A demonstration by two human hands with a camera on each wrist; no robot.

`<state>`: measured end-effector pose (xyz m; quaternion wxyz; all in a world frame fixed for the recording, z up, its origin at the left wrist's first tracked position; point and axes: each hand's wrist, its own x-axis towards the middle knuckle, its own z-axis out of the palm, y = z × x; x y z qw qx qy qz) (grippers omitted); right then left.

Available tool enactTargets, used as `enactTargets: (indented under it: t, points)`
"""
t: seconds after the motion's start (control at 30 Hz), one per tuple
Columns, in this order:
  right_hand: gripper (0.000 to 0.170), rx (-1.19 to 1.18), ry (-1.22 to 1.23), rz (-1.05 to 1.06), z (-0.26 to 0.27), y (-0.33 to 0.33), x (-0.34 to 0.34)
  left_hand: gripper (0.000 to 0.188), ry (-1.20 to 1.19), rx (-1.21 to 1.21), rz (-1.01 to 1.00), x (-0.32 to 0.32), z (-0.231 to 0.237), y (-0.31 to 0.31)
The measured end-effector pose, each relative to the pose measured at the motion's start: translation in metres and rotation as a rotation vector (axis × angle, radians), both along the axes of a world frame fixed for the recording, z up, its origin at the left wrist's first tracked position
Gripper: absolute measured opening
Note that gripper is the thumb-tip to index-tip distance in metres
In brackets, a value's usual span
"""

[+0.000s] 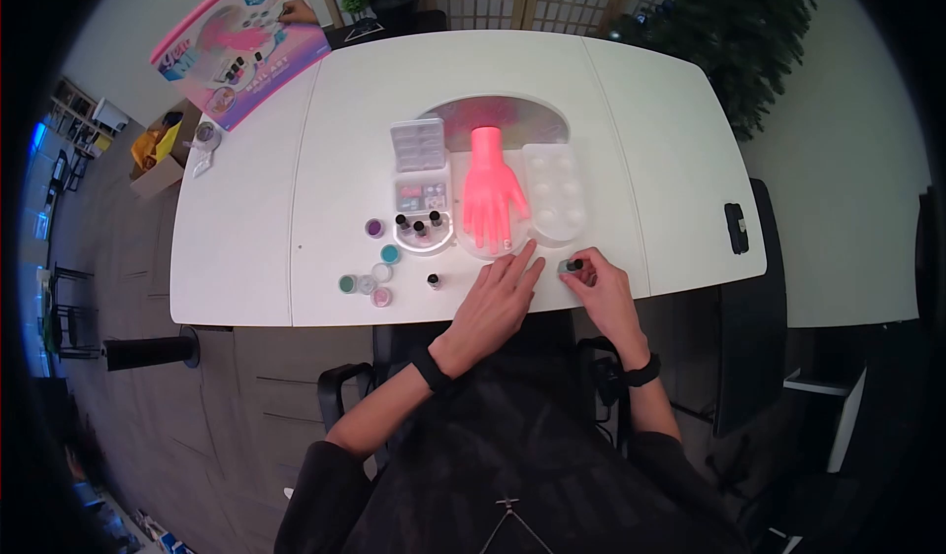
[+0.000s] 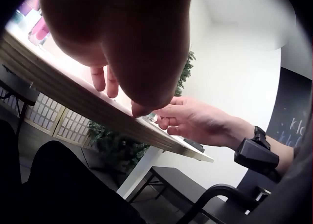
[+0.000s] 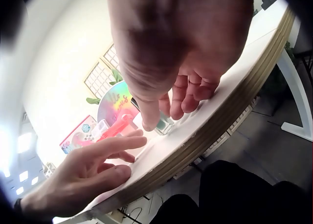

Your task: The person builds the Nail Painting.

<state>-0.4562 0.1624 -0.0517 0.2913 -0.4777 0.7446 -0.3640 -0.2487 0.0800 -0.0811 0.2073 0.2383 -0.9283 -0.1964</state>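
My right hand (image 1: 609, 293) pinches a small nail polish bottle (image 3: 164, 128) between thumb and fingers, low at the table's front edge. The bottle is clear glass with teal polish inside, and a black cap (image 1: 578, 265) tops it. To its left, my left hand (image 1: 493, 305) lies with fingers extended on the tabletop, holding nothing. Its fingertips reach close to the fingers of a pink model hand (image 1: 488, 189). That model hand lies palm-down on a white base, its wrist toward a shiny half-round backboard (image 1: 532, 115).
Left of the model hand, a lidded white case (image 1: 421, 150) stands by several black-capped polish bottles (image 1: 420, 229). Small pots, including a purple one (image 1: 374, 228), and another bottle (image 1: 434, 281) lie nearer. A white tray (image 1: 555, 184) with round wells sits right; a printed box (image 1: 241, 46) stands back left.
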Motion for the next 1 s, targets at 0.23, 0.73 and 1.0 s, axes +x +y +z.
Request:
enactTargets:
  t: [0.23, 0.73, 1.0]
  points:
    - [0.029, 0.063, 0.075, 0.043, 0.000, -0.007, -0.002, 0.056, 0.036, 0.039, 0.007, -0.003, -0.004, -0.001]
    - [0.077, 0.066, 0.145, 0.205, 0.002, 0.000, -0.009, 0.028, 0.156, 0.232, 0.131, 0.092, 0.026, 0.007]
    - [0.081, 0.117, 0.141, 0.188, 0.020, 0.015, -0.015, 0.029, 0.198, 0.160, 0.106, 0.113, 0.037, 0.008]
